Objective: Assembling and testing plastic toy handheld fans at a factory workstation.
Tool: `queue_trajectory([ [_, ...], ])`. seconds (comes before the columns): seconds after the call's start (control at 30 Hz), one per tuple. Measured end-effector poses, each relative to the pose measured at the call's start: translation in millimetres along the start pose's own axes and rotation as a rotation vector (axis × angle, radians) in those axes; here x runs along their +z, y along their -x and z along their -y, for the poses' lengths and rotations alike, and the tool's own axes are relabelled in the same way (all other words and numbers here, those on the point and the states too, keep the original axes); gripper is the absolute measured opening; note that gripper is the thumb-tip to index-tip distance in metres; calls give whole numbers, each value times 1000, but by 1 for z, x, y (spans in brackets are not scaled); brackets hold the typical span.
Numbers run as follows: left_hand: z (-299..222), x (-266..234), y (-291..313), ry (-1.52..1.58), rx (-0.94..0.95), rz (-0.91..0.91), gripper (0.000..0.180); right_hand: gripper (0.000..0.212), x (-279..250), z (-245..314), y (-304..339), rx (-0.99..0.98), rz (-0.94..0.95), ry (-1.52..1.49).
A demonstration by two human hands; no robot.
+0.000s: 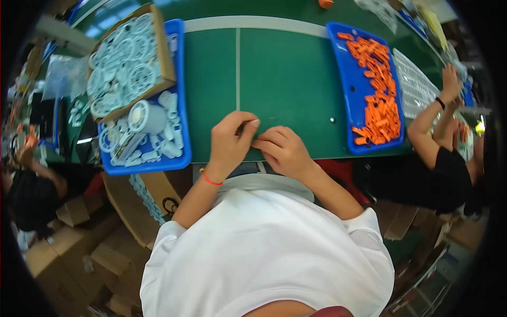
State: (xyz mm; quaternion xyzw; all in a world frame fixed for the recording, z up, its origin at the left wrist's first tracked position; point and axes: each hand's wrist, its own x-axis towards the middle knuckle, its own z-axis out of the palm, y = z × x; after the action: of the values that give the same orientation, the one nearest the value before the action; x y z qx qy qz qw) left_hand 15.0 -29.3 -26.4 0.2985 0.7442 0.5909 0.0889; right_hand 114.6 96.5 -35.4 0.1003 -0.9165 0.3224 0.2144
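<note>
My left hand (229,141), with a red cord round its wrist, is above the green table's near edge. Its thumb and forefinger are bent together in a pinch. Close beside it my right hand (285,151) has its fingers curled in, the tips almost meeting those of the left. Anything between the fingertips is too small or hidden to make out. Left of my hands a blue tray (186,134) holds pale blue plastic parts (168,138) and a round pale blue cup-like piece (147,117). To the right, another blue tray (353,105) carries many small orange plastic parts (381,116).
A cardboard box (162,50) of pale blue rings and parts rests on the left tray. Beyond the right tray lies a clear plastic sheet (414,79). Co-workers' arms (426,124) show at the right, and another person (39,182) sits at the left. Cardboard boxes (79,248) stand below.
</note>
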Motion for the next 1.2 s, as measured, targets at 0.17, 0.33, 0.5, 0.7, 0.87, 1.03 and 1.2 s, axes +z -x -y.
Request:
queue_trajectory([
  [0.17, 5, 0, -1, 2, -32, 109, 17, 25, -8, -2, 1, 95, -20, -111],
  [0.33, -1, 2, 3, -31, -16, 69, 11, 24, -25, 6, 10, 149, 96, -203],
  [0.5, 4, 5, 3, -35, 21, 54, 12, 22, -15, 4, 14, 184, 0, -133],
  [0.7, 3, 4, 5, -77, 39, 47, 6, 21, -9, 5, 13, 126, -27, -67],
  [0.87, 2, 0, 8, 21, -17, 47, 16, 22, -7, 6, 14, 109, -45, -38],
  [1.03, -60, -39, -4, 375, 283, -174, 31, 23, -3, 4, 16, 103, -45, -22],
  [1.2, -101, -110, -30, -138, 512, -265, 45, 23, -2, 3, 9, 79, -69, -11],
])
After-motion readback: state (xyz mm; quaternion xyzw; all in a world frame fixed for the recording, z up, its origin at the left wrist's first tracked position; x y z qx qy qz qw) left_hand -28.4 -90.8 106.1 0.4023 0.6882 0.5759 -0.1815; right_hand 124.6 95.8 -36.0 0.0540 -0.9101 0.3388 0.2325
